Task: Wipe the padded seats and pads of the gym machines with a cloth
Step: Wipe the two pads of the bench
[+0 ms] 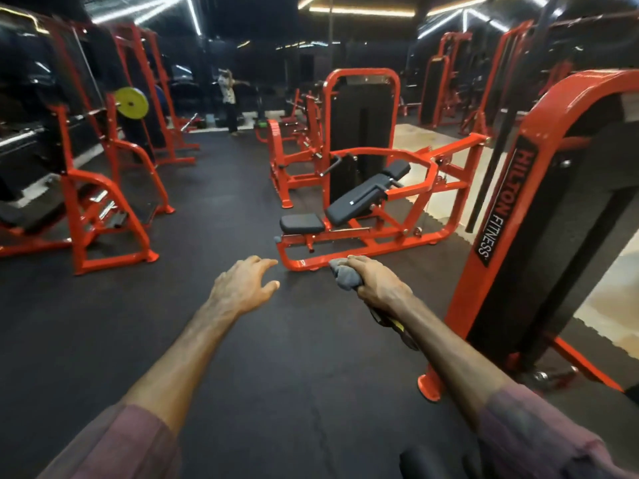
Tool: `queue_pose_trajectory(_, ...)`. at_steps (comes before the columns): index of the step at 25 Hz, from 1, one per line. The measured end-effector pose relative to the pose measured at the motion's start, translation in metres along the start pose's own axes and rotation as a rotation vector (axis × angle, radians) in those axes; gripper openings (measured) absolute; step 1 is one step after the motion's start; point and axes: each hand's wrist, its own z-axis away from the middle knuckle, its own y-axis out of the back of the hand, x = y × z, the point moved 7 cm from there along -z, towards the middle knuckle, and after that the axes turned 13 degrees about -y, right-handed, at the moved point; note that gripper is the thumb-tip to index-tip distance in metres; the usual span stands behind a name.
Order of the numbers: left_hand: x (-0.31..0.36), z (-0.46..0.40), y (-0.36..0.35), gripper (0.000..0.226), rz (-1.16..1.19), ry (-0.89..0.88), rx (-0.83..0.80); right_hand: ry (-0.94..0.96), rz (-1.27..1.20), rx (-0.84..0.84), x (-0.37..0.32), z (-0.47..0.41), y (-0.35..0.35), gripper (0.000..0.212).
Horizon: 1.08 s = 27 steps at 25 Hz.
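Observation:
My right hand [378,285] grips a bunched grey cloth [344,274] and is stretched out in front of me over the dark floor. My left hand [246,283] reaches forward beside it, empty, its fingers spread and slightly bent. Ahead stands a red machine with a black padded seat [301,223], a reclined black back pad [356,200] and a smaller head pad [397,169]. Both hands are still short of that machine, with floor between.
A red and black weight-stack tower [539,216] marked HILTON FITNESS stands close on my right. Red racks [103,188] with a yellow plate [131,102] line the left. A person [229,98] stands far back. A black rounded pad [432,461] shows at the bottom edge.

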Motion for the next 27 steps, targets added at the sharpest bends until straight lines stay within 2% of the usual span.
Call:
queue_pose_trajectory(6, -0.088, -0.153, -0.046, 0.055, 0.015, -0.098, -0.025, -0.043, -0.045, 0.099, 0.01, -0.179, -0.023, 0.079)
queue_pose_trajectory(10, -0.165, -0.265, -0.061, 0.056, 0.024, -0.101, -0.097, -0.094, -0.131, 0.098, 0.002, -0.312, -0.039, 0.082)
queue_pose_trajectory(12, -0.205, -0.322, -0.056, 0.056, 0.054, -0.077, -0.059, -0.068, -0.136, 0.11, -0.009, -0.372, -0.042, 0.08)
queue_pose_trajectory(17, -0.291, -0.451, -0.087, 0.055, 0.102, -0.072, -0.023, -0.078, -0.098, 0.052, -0.01, -0.52, -0.077, 0.082)
queue_pose_trajectory(23, -0.4, -0.626, -0.176, 0.055, 0.158, -0.092, -0.011, -0.066, 0.05, -0.002, 0.031, -0.727, -0.144, 0.089)
queue_pose_trajectory(27, -0.475, -0.743, -0.216, 0.055, 0.226, -0.067, -0.042, -0.149, 0.037, -0.072, 0.062, -0.859, -0.173, 0.094)
